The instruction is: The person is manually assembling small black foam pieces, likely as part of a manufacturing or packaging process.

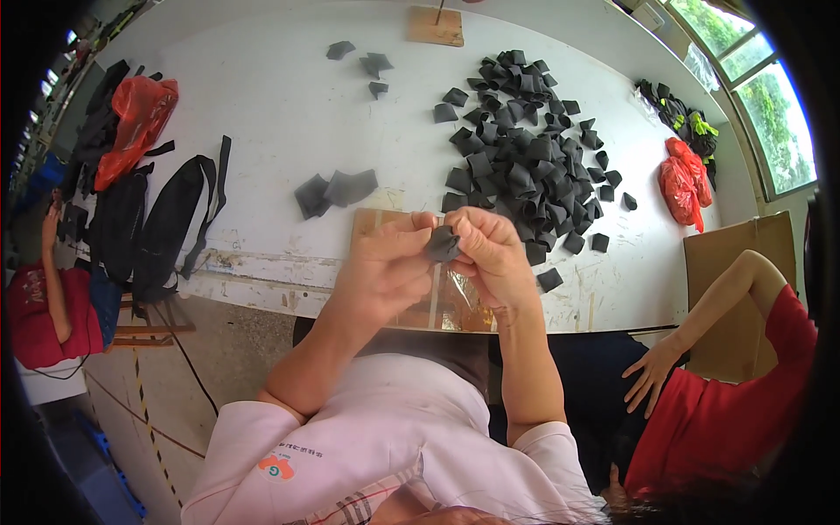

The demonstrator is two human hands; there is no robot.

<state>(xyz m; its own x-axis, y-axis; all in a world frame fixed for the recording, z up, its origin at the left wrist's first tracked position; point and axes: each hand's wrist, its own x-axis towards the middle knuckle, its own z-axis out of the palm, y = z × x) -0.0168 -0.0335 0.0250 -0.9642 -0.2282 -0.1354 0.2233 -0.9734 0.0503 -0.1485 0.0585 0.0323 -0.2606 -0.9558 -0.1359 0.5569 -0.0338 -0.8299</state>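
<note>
Both my hands meet above the table's near edge, pinching one small black fabric piece (444,245) between them. My left hand (391,267) grips its left side with thumb and fingers closed. On the other side, my right hand (492,255) has its thumb and fingertips closed on the same piece, which looks folded or curled. Beneath the hands lies a brown board (372,220), partly covered by them. A large heap of similar black fabric pieces (525,157) spreads just beyond my right hand. A few flat black pieces (337,191) rest beyond my left hand.
The white table (262,114) carries black straps and bags (175,219) and a red plastic bag (136,122) at left. More red bags (685,184) lie at right. A wooden block (435,26) stands far back. Red-shirted people sit left (52,306) and right (709,420), near a cardboard sheet (744,262).
</note>
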